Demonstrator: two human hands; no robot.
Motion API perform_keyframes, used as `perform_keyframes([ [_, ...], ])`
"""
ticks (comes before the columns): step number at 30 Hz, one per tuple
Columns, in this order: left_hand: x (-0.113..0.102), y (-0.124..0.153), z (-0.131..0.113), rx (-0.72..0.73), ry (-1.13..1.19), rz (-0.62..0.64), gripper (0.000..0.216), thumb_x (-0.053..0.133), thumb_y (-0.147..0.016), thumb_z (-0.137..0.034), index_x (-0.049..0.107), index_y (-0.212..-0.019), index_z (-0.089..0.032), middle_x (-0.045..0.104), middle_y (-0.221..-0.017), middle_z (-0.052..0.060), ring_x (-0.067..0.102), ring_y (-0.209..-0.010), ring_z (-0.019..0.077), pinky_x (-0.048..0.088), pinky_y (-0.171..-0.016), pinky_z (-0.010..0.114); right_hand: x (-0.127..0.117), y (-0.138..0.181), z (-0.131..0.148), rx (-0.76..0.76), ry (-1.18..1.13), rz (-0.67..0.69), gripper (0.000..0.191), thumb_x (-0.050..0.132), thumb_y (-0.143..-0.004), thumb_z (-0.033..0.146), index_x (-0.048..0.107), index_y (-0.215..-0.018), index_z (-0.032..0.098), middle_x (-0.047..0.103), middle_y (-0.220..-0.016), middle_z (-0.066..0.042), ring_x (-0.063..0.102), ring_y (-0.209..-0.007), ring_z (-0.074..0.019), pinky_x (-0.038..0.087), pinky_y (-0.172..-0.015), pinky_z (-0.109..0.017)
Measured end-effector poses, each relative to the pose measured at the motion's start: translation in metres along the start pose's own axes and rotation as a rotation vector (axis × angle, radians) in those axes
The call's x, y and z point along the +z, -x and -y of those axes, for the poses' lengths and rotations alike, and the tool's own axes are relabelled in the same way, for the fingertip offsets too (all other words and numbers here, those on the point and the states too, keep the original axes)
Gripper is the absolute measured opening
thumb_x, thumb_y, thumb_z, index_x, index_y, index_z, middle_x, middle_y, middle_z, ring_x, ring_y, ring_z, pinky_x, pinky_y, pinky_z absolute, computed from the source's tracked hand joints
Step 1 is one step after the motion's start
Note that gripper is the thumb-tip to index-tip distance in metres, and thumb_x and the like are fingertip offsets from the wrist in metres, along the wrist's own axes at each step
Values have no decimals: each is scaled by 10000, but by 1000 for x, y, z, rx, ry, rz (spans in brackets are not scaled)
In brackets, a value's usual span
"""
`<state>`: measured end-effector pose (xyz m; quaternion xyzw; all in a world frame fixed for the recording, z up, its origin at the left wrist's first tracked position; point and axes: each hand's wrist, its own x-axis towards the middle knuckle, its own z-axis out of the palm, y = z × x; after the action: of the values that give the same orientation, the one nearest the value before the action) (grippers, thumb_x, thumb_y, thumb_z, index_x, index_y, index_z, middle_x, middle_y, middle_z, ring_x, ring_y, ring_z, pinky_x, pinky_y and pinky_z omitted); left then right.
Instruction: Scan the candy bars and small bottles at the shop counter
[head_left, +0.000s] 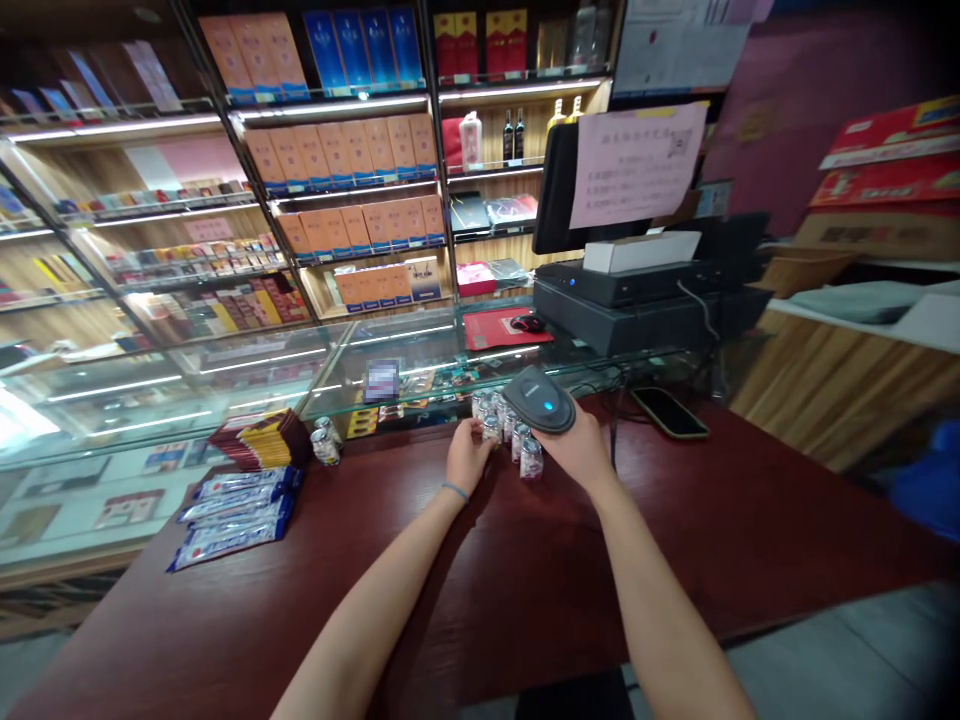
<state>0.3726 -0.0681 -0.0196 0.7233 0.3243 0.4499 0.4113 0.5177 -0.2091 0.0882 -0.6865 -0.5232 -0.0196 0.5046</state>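
My right hand (579, 452) is wrapped round a dark barcode scanner (534, 398) with a blue light on its head. The scanner is held over a cluster of small clear jars (531, 460) with silvery lids, which stand on the dark red counter (540, 580). With my left hand (466, 462), a grey band on its wrist, I grip one small jar (490, 428) at the left side of the cluster, thumb and fingers about it. The scanner hides part of the jars behind.
Two more jars (326, 445) stand to the left, beside maroon and yellow packets (262, 440) and blue-white sachets (236, 510). A phone (670, 413) lies at right. Behind are a glass display case (405, 335), a mouse (527, 323) and a monitor (556, 190).
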Motion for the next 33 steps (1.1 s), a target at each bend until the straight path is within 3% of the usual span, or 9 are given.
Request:
perform_keyframes([
  [9,3,1,-1,23,-14,11,298,721,-757,-169,564,-1010,-191,577,-974,53,578,-911,208,470,-894,382,3,2,1,-18,27,18,522,691,-752,331,584,-1250,220,771,-969,-105,731,-928,-296,558,-770,-358],
  [14,-14,5,2,13,26,-6,525,771,-714,-176,542,-1186,-189,510,-1173,109,579,-967,221,533,-796,365,3,2,4,-16,90,17,486,680,-743,337,601,-1209,225,771,-906,-94,739,-871,-298,549,-710,-337],
  [17,-50,10,-2,47,-1,-83,549,746,-770,-232,519,-1270,-226,489,-1208,112,573,-998,227,544,-799,370,4,3,6,-22,122,-1,478,671,-740,349,605,-1193,211,768,-861,-98,742,-835,-308,542,-684,-339],
  [20,-104,17,-8,102,-80,-230,449,717,-815,-295,567,-1235,-242,480,-1216,113,550,-1064,249,520,-901,405,7,4,10,-23,161,-26,434,670,-733,370,625,-1135,213,763,-827,-95,742,-815,-321,538,-666,-348],
  [23,-160,24,-8,139,-257,-452,406,702,-830,-332,592,-1208,-232,434,-1271,125,438,-1251,298,396,-1090,461,13,5,17,-41,142,-25,412,676,-727,380,638,-1103,216,764,-872,-104,739,-852,-326,544,-678,-356],
  [26,-204,29,5,135,-407,-616,508,699,-827,-323,533,-1296,-218,367,-1335,138,347,-1338,315,265,-1178,490,22,9,25,-68,83,-34,419,682,-730,391,643,-1103,205,764,-916,-116,733,-894,-323,557,-714,-369],
  [29,-230,33,26,79,-469,-638,648,718,-796,-304,457,-1383,-211,328,-1377,147,317,-1369,327,225,-1194,508,34,16,31,-96,-17,-44,377,694,-737,397,649,-1055,201,763,-950,-122,730,-897,-304,569,-745,-370],
  [33,-244,33,49,-15,-434,-568,834,740,-755,-270,340,-1483,-205,289,-1444,169,276,-1422,351,214,-1196,528,53,31,36,-113,-133,-1,291,704,-737,371,649,-964,198,763,-943,-120,733,-846,-282,583,-752,-371],
])
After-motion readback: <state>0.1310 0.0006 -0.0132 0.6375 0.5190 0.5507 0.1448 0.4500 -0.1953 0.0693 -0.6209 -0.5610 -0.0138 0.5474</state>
